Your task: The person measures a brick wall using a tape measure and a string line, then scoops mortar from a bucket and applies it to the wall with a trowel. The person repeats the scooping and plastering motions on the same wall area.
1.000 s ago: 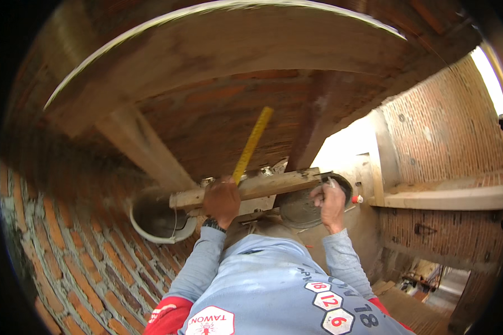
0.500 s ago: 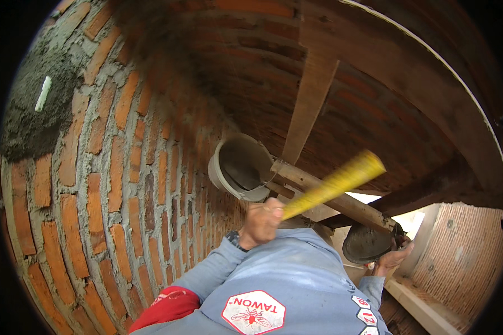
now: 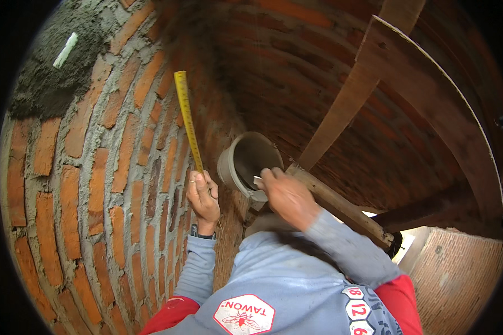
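My left hand (image 3: 203, 196) is closed around the lower end of a yellow measuring tape strip (image 3: 188, 120). The strip stands up from my fingers, slightly bent, in front of the brick wall (image 3: 98, 192). My right hand (image 3: 290, 198) pinches a small pale flat piece (image 3: 258, 182), whose kind is hard to make out, in front of the bucket. That pale bucket (image 3: 227, 173) has a dark inside, partly hidden by my right hand. On the wall's upper left, a short white strip (image 3: 65, 51) sits in a patch of grey mortar (image 3: 53, 84).
A wooden beam (image 3: 341, 204) runs right from beside the bucket. An upright plank (image 3: 341, 111) and a wide curved-looking board (image 3: 436, 106) stand at the right, before a darker brick wall (image 3: 296, 61). Another brick surface (image 3: 458, 279) shows at lower right.
My left hand has moved left, and the tape strip has swung from pointing right to upright by the wall. My right hand has come from the dark round container at right to the bucket.
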The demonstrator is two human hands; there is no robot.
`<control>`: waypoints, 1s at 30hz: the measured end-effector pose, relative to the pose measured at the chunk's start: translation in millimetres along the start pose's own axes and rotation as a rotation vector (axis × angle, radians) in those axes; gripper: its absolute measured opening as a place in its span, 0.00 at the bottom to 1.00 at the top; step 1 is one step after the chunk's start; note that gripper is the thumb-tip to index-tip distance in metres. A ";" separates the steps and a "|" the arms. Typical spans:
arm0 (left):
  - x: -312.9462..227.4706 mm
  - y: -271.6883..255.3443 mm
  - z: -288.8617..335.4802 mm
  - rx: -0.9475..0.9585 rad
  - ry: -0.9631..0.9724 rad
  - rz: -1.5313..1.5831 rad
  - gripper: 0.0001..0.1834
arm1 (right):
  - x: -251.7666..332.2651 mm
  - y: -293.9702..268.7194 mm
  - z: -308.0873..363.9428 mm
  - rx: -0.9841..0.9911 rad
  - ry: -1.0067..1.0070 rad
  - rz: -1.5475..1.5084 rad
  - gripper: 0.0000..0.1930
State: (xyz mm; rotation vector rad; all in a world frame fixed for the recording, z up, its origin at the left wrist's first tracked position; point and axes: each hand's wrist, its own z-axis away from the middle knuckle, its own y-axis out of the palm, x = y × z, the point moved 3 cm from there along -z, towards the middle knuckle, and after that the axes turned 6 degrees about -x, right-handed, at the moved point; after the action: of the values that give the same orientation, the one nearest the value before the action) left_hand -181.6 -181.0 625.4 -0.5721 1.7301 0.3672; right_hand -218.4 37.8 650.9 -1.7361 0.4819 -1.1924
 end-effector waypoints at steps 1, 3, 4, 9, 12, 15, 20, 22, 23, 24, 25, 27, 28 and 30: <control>-0.5 -3.8 1.7 -0.005 -0.013 -0.016 0.23 | 0.8 26.2 -20.6 0.012 -0.027 0.102 0.07; -0.7 -9.3 4.0 -0.012 -0.057 -0.037 0.22 | -9.9 79.0 -57.8 0.156 0.036 0.243 0.08; -1.7 -12.0 6.7 -0.003 -0.076 -0.062 0.22 | -21.9 102.8 -74.4 0.306 0.102 0.182 0.11; -6.0 -21.1 13.1 -0.016 -0.111 -0.126 0.21 | -40.0 161.2 -88.5 0.594 0.233 0.196 0.24; -9.0 -21.1 9.4 0.016 -0.142 -0.155 0.19 | -29.8 134.0 -81.8 0.358 0.249 0.062 0.24; -20.5 -8.0 -9.6 0.057 -0.061 -0.211 0.17 | -7.3 75.0 -92.5 0.304 0.116 -0.167 0.23; -85.1 29.9 -56.7 0.068 0.332 -0.323 0.15 | 51.3 -66.7 -117.9 0.071 -0.089 -0.766 0.27; -121.7 34.8 -75.3 0.026 0.427 -0.344 0.12 | 62.9 -118.2 -126.0 0.091 -0.014 -1.026 0.28; -139.7 35.0 -83.0 -0.014 0.474 -0.390 0.12 | 66.1 -139.2 -130.7 0.084 0.028 -1.024 0.26; -156.0 34.9 -88.7 -0.056 0.517 -0.441 0.11 | 70.5 -158.5 -135.9 0.059 -0.020 -1.047 0.24; -168.9 32.0 -93.8 -0.061 0.501 -0.489 0.10 | 73.7 -172.2 -141.6 0.034 -0.005 -1.063 0.22; -191.3 28.6 -98.8 -0.089 0.640 -0.565 0.10 | 76.9 -192.2 -147.0 -0.024 -0.029 -1.144 0.19; -197.0 27.3 -101.1 -0.099 0.656 -0.611 0.09 | 77.4 -197.8 -149.1 -0.053 -0.037 -1.161 0.19; -201.3 26.2 -102.2 -0.095 0.665 -0.599 0.09 | 77.2 -203.4 -151.0 -0.098 -0.060 -1.172 0.19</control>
State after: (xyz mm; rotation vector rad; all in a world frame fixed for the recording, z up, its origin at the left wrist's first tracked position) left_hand -246.7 -177.6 843.2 -1.3477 2.0506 -0.1977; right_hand -352.5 6.4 877.0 -2.1748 -0.6496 -1.8855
